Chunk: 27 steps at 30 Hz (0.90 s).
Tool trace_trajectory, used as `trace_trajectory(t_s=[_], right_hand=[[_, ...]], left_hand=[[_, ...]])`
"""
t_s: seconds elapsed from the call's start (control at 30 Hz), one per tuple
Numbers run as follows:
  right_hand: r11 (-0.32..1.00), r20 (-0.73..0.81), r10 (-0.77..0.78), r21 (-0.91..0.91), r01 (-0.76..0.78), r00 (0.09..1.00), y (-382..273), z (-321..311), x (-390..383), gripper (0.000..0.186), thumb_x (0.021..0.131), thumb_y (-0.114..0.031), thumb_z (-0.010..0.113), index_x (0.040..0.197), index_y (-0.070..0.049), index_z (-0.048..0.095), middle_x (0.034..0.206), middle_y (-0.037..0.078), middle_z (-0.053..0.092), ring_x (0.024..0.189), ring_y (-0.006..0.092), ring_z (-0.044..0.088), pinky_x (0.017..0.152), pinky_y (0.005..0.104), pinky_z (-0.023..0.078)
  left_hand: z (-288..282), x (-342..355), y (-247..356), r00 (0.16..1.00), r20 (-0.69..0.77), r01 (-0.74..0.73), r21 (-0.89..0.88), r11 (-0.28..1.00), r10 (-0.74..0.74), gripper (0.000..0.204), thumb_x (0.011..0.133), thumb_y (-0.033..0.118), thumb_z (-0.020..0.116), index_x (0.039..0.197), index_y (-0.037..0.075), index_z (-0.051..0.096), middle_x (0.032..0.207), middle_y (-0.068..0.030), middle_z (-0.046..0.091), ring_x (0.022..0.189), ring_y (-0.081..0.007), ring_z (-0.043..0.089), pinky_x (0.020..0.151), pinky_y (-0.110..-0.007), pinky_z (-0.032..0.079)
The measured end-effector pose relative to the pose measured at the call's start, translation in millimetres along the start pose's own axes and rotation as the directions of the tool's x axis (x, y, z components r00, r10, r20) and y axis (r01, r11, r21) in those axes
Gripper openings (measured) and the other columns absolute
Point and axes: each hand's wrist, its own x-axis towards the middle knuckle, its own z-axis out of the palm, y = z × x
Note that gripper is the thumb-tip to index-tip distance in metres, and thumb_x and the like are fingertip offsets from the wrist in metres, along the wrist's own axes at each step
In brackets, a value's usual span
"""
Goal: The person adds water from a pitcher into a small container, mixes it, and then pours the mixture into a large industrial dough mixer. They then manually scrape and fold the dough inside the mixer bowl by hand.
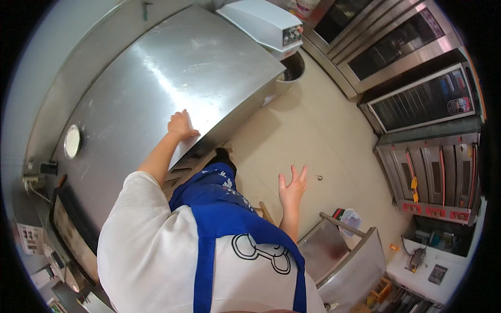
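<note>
- Across the upper left and middle of the head view stretches a broad steel surface [219,57], its shiny top crossed by a bright streak of reflected light
- Just left of the frame's centre, the left hand [181,126] touches that surface close to its front edge; its grip is fairly wide, the thumb apart from the fingers, and what lies under the palm I cannot tell
- Right of centre and a little lower, the right hand [293,189] hangs in the air in front of the pale floor [292,130], well apart from the surface; its grip is wide, the fingers spread and pointing toward the top of the frame
- At the left of the frame, a round white dish [72,141] lies on the surface, well apart from the left hand
- At the lower left, a dark-rimmed tray [73,224] shows near the surface's end
- At the top, right of the middle, a white machine [258,21] stands beside the surface's far corner, with a dark round bin [295,68] just below it in the frame
- Down the right side run a steel oven [396,52], a glass-fronted cabinet [422,99] and a unit with red handles [433,167]
- At the bottom middle, a blue apron [224,221] covers part of a white shirt [146,250]
</note>
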Motion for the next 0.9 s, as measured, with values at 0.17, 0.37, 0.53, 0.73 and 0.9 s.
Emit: trace_trajectory(t_s=[0.17, 0.37, 0.53, 0.73, 0.9], right_hand=[[0.973, -0.037, 0.228, -0.039, -0.229, 0.973, 68, 4, 17, 0.05, 0.081, -0.027, 0.068, 0.123, -0.003, 0.057, 0.143, 0.031, 0.031, 0.13, 0.0425, 0.037, 0.107, 0.0458, 0.031], [0.943, 0.005, 0.246, -0.234, -0.238, 0.969, 121, -23, 108, 0.05, 0.081, -0.027, 0.068, 0.122, -0.001, 0.057, 0.14, 0.034, 0.034, 0.124, 0.0444, 0.044, 0.101, 0.0451, 0.038], [0.984, 0.033, -0.102, -0.146, 0.105, 0.994, 88, 2, 280, 0.049, 0.082, -0.029, 0.065, 0.121, -0.001, 0.057, 0.134, 0.033, 0.042, 0.12, 0.0446, 0.046, 0.101, 0.0462, 0.039], [0.784, 0.13, -0.554, 0.413, 0.463, 0.822, -79, 18, 417, 0.045, 0.083, -0.026, 0.065, 0.119, 0.0, 0.056, 0.127, 0.023, 0.052, 0.118, 0.0387, 0.05, 0.1, 0.045, 0.039], [0.284, 0.156, -0.958, 0.61, 0.74, 0.24, -125, 31, 478, 0.063, 0.081, -0.034, 0.065, 0.132, -0.002, 0.045, 0.138, 0.019, 0.044, 0.131, 0.0337, 0.039, 0.108, 0.0471, 0.03]], left_hand=[[-29, 48, 20, 0.99, 0.089, 0.099, 0.147, 0.984, -0.113, 0.101, 0.049, 0.049, 0.088, 0.128, 0.009, 0.037, 0.119, -0.0187, 0.051, 0.111, -0.0342, 0.052, 0.09, -0.043, 0.046], [-57, 108, 31, 0.957, 0.246, 0.093, 0.236, 0.967, -0.152, 0.098, 0.052, 0.048, 0.087, 0.131, 0.012, 0.042, 0.11, -0.0124, 0.061, 0.102, -0.0276, 0.059, 0.086, -0.041, 0.045], [-78, 205, 25, 0.874, 0.485, 0.237, -0.372, 0.897, -0.03, 0.07, 0.069, 0.044, 0.079, 0.124, 0.009, 0.053, 0.12, -0.0073, 0.06, 0.105, -0.0203, 0.058, 0.092, -0.04, 0.042], [-112, 234, 167, 0.956, 0.258, 0.268, -0.576, -0.772, 0.14, 0.032, 0.09, 0.037, 0.062, 0.112, 0.015, 0.055, 0.124, -0.0079, 0.056, 0.116, -0.0235, 0.05, 0.1, -0.044, 0.039], [-99, 230, 308, 0.95, 0.181, 0.296, -0.283, -0.912, 0.253, 0.025, 0.095, 0.034, 0.052, 0.095, 0.012, 0.063, 0.125, -0.0154, 0.056, 0.113, -0.0295, 0.053, 0.1, -0.046, 0.039]])
